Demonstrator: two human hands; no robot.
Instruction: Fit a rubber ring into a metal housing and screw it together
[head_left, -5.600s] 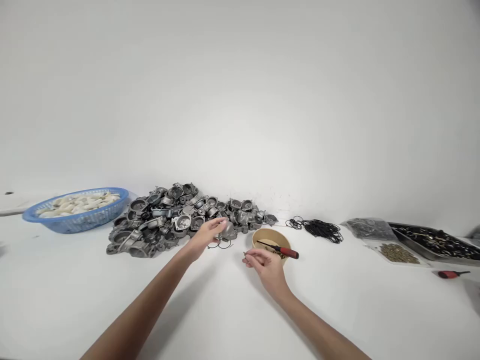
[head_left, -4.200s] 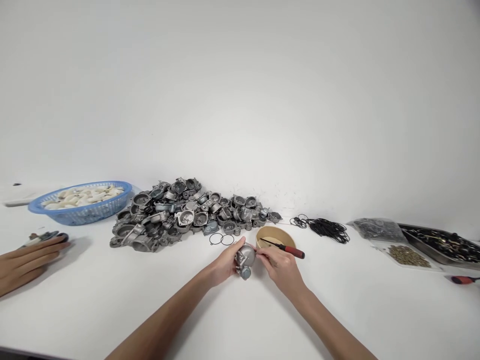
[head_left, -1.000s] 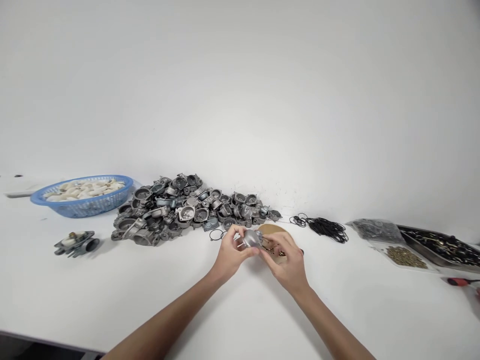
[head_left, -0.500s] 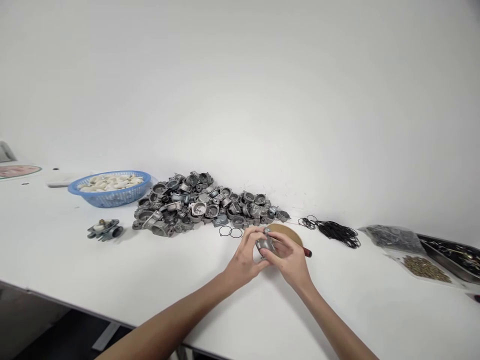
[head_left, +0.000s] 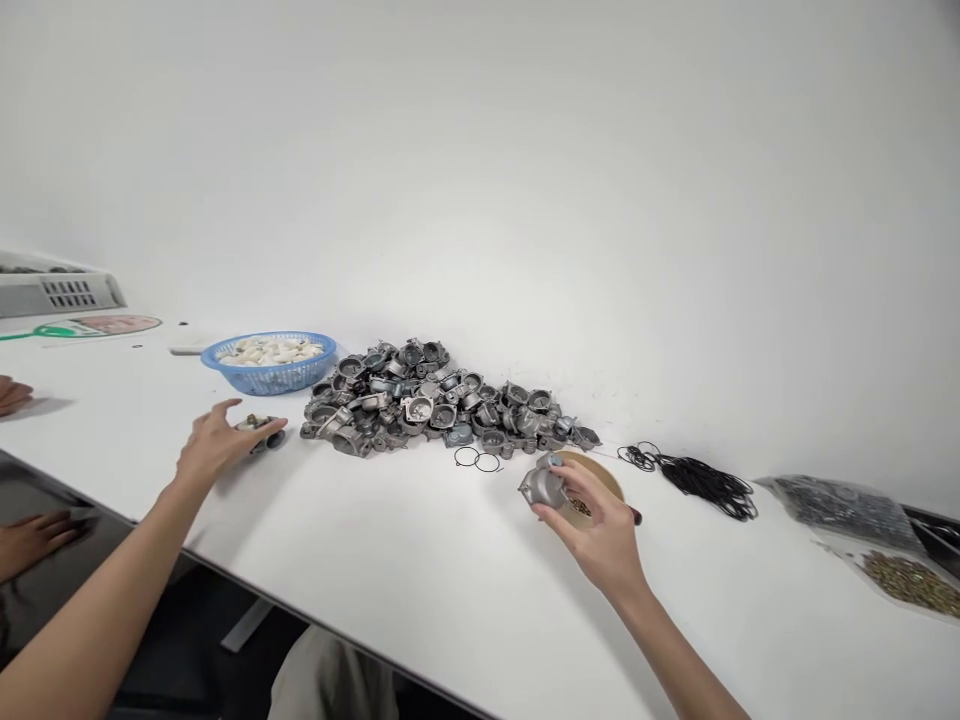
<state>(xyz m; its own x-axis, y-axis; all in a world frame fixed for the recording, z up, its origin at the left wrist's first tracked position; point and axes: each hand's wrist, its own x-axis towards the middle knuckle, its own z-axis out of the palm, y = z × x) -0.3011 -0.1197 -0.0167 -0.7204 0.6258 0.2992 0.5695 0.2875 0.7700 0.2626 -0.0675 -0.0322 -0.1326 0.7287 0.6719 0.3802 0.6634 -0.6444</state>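
My right hand (head_left: pixel 600 525) grips a grey metal bowl-shaped part (head_left: pixel 543 484) between thumb and fingers, held above the white table beside a round tan dish (head_left: pixel 598 475) of small brass pieces. Out to the left, my left hand (head_left: pixel 217 440) has its fingers spread around a carburetor body (head_left: pixel 262 424) that sits on the table; the hand partly hides it. Between the hands lie two thin black rings (head_left: pixel 477 459), in front of a heap of grey metal parts (head_left: pixel 420 400).
Behind my left hand stands a blue basket (head_left: pixel 277 378) of white parts. Black cords (head_left: pixel 705 483), a bag of dark pieces (head_left: pixel 847 508) and brass pieces (head_left: pixel 911 582) lie right. Another person's hands (head_left: pixel 37 543) show at the far left, near the table's front edge (head_left: pixel 300 605).
My left hand has left the metal part and moved far left to the carburetor body. The metal part stays in my right hand. The view has shifted left, bringing another person's hands into sight.
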